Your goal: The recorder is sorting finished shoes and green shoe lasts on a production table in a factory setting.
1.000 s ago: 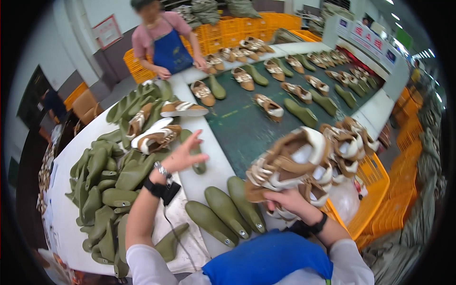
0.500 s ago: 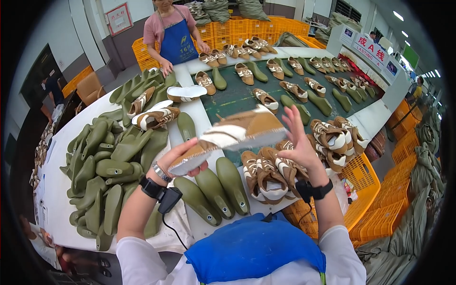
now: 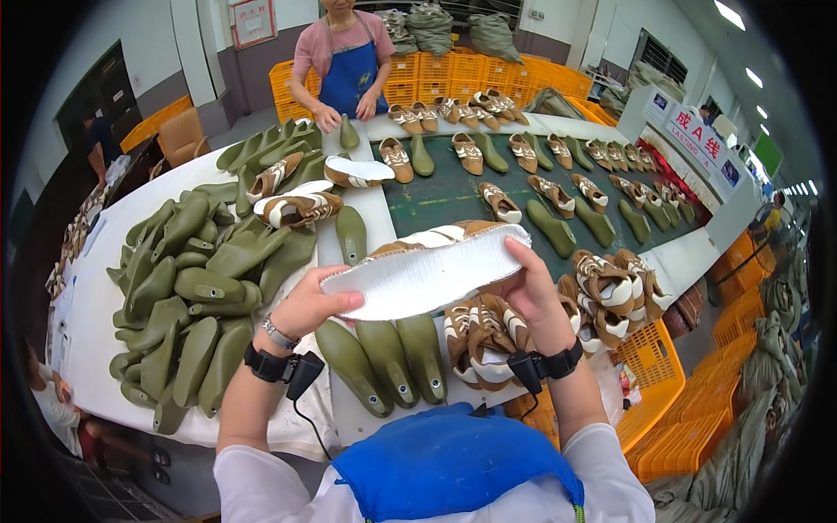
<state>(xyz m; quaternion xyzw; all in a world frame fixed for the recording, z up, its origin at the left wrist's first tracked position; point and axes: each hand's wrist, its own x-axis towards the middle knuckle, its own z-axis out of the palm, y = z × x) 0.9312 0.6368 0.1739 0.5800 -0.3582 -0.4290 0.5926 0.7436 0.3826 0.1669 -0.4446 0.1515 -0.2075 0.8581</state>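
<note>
Held up in front of me is a brown-and-white shoe upper (image 3: 427, 273), its white underside tilted toward me. My left hand (image 3: 316, 301) grips one end, the thumb lying on the white bottom. Around the other end, my right hand (image 3: 531, 283) is closed with its thumb on the edge. Below it, three green shoe lasts (image 3: 381, 353) lie side by side on the white table edge. A cluster of brown-and-white shoe uppers (image 3: 484, 340) stands to their right, under my right hand. One single green last (image 3: 351, 235) lies just beyond my left hand.
A large heap of green lasts (image 3: 196, 288) covers the left table. Shoe uppers and lasts stand in rows on the green conveyor (image 3: 436, 196). Across the table, a person in a blue apron (image 3: 347, 78) touches a last. Yellow crates (image 3: 649, 383) stand at my right.
My right hand has come in and taken hold of the shoe upper's free end. The upper has turned so that its white underside faces me.
</note>
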